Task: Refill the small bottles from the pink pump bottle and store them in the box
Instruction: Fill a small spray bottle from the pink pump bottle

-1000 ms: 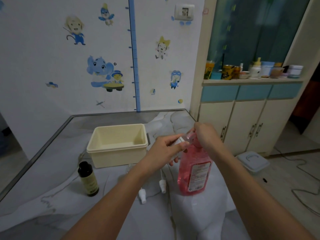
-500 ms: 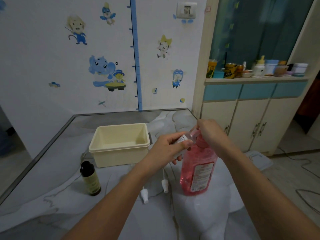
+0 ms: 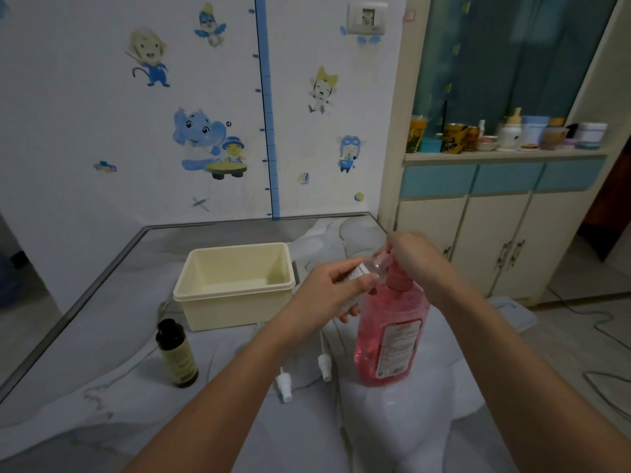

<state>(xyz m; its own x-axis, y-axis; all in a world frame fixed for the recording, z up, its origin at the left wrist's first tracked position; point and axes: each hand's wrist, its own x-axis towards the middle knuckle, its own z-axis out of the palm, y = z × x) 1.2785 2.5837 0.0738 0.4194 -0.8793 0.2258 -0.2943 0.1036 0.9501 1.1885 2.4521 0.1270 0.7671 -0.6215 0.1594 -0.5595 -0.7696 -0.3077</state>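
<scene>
While the pink pump bottle (image 3: 392, 329) stands heavy and stable on the bench (image 3: 102, 336), right hand (image 3: 415, 257) curled over its pump, the left hand (image 3: 333, 291) fingers pinch the small clear bottle (image 3: 362, 269) at the spout: light, probably slippery, best gripped mid-body.

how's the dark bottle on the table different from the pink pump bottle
The dark bottle is smaller and opaque, with a plain cap and an olive label; the pink pump bottle is larger, see-through, with a pump head. The dark bottle stands untouched; the right hand rests on the pink one's pump. Both stand upright.
</scene>
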